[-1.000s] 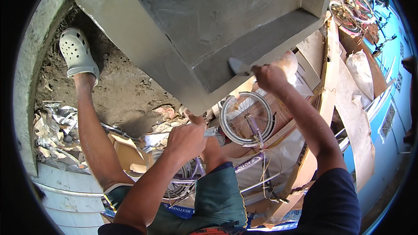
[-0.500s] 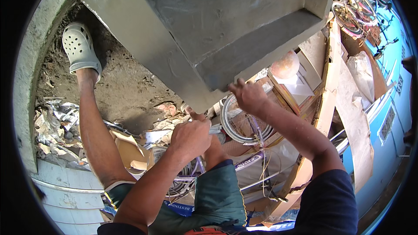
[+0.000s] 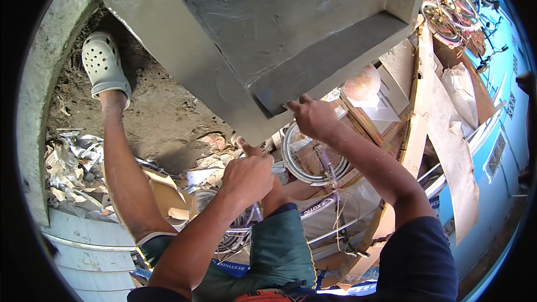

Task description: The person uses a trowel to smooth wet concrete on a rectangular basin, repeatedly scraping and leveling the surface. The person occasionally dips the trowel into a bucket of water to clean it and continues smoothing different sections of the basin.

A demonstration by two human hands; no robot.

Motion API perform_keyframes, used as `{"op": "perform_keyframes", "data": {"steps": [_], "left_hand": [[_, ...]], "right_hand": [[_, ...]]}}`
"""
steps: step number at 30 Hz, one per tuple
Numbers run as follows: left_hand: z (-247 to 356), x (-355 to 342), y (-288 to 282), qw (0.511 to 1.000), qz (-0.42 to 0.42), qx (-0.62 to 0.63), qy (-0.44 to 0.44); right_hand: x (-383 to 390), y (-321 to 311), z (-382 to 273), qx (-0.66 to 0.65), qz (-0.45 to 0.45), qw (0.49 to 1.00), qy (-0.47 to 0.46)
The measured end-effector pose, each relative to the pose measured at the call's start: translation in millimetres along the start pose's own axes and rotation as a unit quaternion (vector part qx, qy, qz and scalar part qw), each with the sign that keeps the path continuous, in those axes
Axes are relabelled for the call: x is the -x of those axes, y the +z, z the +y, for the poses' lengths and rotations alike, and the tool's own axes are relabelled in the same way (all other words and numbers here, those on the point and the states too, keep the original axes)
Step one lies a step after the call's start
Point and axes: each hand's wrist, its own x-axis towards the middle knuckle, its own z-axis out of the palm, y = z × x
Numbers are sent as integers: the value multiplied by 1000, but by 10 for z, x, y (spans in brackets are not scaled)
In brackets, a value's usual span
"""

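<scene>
A grey cement basin [image 3: 296, 27] with a flat rim [image 3: 184, 55] and raised side walls stands in front of me. My right hand [image 3: 314, 117] is closed at its near inner corner, on what looks like a small trowel [image 3: 274, 96]. The flat blade lies against the wet, smooth cement; the fingers hide most of the handle. Just below the rim's near corner is my left hand [image 3: 249, 174], its fingers curled and one digit pointing up toward the edge. Whether something is inside that fist cannot be seen.
My foot in a pale clog [image 3: 104, 64] stands on bare soil at left, beside a concrete edge [image 3: 33, 106]. Litter [image 3: 78, 173], a bicycle wheel [image 3: 313, 156], cardboard [image 3: 453, 173] and planks crowd the ground below and right. More bicycles [image 3: 453, 16] stand by a blue wall [image 3: 495, 190].
My right hand has shifted slightly left and toward the basin's corner, and the blade has tilted, with a dark edge now showing. My left hand has barely moved.
</scene>
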Motion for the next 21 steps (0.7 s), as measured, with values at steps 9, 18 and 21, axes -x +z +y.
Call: {"op": "perform_keyframes", "data": {"steps": [9, 18, 21], "left_hand": [[-35, -4, 49, 1000, 13, 3, 2], [-33, 83, -107, 999, 27, 13, -16], [21, 108, -163, 1000, 25, 15, 1]], "right_hand": [[120, 172, -215, 27, -36, 999, -18], [-135, 35, 983, 95, -16, 990, 103], [-11, -230, 1317, 93, 26, 981, 169]]}}
